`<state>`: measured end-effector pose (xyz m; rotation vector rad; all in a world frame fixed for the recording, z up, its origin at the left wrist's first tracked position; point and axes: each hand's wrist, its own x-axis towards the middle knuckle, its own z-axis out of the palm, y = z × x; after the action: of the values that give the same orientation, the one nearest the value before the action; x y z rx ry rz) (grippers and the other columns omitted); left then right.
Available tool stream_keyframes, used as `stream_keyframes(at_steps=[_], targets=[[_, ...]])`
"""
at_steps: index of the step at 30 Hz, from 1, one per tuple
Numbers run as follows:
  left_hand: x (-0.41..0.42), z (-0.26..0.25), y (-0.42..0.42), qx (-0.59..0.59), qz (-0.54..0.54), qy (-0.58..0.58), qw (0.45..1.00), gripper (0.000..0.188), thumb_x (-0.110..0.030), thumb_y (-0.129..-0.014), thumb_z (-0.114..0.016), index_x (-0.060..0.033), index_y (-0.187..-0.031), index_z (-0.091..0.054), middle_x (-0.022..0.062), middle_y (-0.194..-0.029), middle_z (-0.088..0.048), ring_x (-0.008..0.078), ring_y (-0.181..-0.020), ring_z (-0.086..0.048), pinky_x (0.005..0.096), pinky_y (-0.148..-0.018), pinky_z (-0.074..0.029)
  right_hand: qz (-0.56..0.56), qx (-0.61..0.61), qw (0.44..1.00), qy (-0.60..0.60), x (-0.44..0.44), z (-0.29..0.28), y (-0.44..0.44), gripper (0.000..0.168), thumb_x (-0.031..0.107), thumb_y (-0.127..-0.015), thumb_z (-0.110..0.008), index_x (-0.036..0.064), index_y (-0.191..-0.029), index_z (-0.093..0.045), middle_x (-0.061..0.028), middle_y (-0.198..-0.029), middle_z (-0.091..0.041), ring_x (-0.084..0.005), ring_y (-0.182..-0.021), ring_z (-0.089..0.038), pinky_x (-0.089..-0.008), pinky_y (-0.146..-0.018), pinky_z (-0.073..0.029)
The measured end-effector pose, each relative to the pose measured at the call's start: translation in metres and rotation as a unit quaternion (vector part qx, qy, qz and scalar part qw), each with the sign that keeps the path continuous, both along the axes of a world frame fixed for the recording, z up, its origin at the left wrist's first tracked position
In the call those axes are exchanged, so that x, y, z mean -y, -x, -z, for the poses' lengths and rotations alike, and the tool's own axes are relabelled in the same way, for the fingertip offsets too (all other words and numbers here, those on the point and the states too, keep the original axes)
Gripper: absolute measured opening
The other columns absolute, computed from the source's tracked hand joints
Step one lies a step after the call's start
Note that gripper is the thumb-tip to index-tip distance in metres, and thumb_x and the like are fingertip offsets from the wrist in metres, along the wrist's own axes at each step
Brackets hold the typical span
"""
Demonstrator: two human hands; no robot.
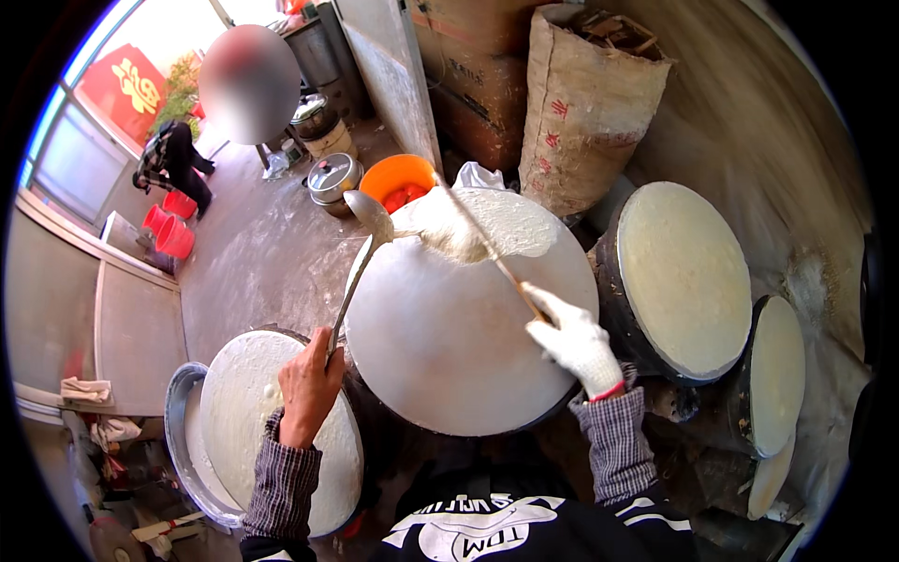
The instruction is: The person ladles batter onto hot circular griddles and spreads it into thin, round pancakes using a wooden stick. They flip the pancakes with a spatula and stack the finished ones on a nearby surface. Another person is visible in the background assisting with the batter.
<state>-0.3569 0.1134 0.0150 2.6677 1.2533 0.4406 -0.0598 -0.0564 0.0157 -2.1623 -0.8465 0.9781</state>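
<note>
A large round griddle (456, 344) lies before me, its near part bare and pale. Wet whitish batter (516, 218) covers the far part, with a thick heap near its middle. My left hand (312, 390), bare, grips the handle of a metal ladle (372, 214); the ladle's bowl is over the griddle's far left edge, beside the batter. In a white knitted glove with a red cuff, my right hand (579, 344) holds a thin wooden stick (474, 221). The stick slants away to the far left across the batter. Its far end is at the griddle's far rim.
Batter-coated round griddles (685, 281) (776, 376) stand at right. At left, a white-coated round surface (246, 393) overlaps a metal basin (179, 421). Beyond are an orange bucket (397, 172), a lidded pot (335, 175) and a sack of wood scraps (590, 119). A person (179, 158) bends near red buckets (174, 235).
</note>
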Motion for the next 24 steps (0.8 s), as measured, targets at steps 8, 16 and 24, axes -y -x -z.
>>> stream_keyframes(at_steps=[8,16,24], targets=[[0.024,-0.006,0.01,0.084,-0.029,0.005,0.996,0.023,-0.011,-0.083,-0.064,-0.0048,-0.103,-0.055,0.0129,-0.065,-0.055,0.0258,-0.053,-0.054,0.0351,-0.051,-0.041,0.017,-0.131,0.986,-0.104,0.018,0.02,-0.012,0.053,0.017,-0.082,-0.062,0.019,-0.133,-0.051,-0.0038,-0.101,-0.069,-0.0064,-0.054,-0.055,-0.0221,-0.056,-0.05],[0.037,-0.018,0.009,0.186,-0.084,0.119,0.972,0.02,-0.007,-0.084,-0.063,-0.0056,-0.102,-0.055,0.0041,-0.065,-0.052,0.0121,-0.052,-0.046,0.0272,-0.049,-0.037,-0.097,-0.032,0.992,-0.078,0.017,0.004,0.007,0.051,0.025,-0.082,-0.06,0.024,-0.133,-0.051,-0.0123,-0.115,-0.064,-0.0185,-0.096,-0.065,-0.0298,-0.084,-0.05],[0.069,-0.024,-0.005,0.406,-0.071,0.345,0.843,0.018,0.001,-0.088,-0.055,-0.0041,-0.105,-0.052,-0.0073,-0.071,-0.041,-0.0002,-0.057,-0.033,0.0172,-0.05,-0.026,-0.138,-0.042,0.99,0.003,-0.007,-0.009,0.004,0.053,0.027,-0.082,-0.059,0.025,-0.134,-0.051,-0.0116,-0.084,-0.068,-0.0141,-0.057,-0.062,-0.0292,-0.072,-0.052]])
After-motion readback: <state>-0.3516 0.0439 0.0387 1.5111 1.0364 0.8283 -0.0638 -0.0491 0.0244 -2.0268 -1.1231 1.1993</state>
